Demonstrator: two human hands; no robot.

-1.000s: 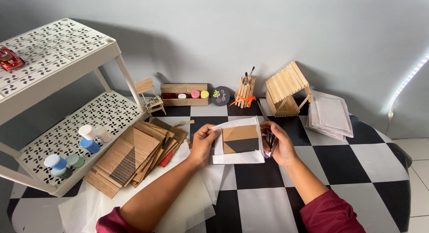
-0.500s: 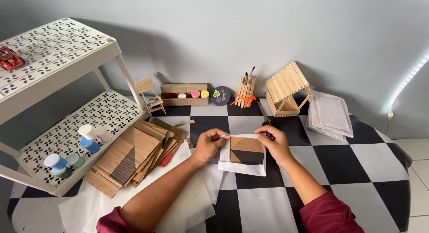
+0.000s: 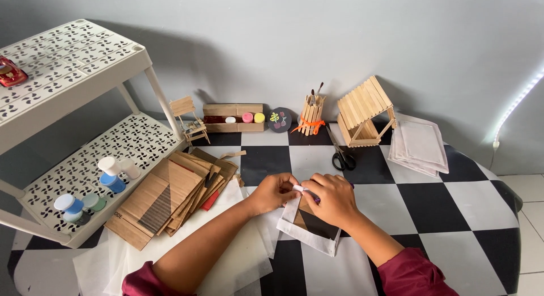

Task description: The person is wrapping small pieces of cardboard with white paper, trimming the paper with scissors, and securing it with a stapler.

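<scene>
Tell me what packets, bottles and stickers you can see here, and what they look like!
White packet: flat, clear-fronted, brown card inside, held under the left hand and right hand.
Paint bottles: lower shelf of the white rack, small, white and blue caps.
Paint pots: same shelf's front corner, round, blue and green.
Stack of white packets: right of the stick house, flat and rectangular.
Round dark disc: by the wall, pictured front.

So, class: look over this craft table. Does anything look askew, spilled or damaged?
Nothing spilled or broken. The cardboard sheets lie in a loose, fanned heap rather than squared up. The scissors lie open. Both hands pinch white paper around a brown piece.
</scene>
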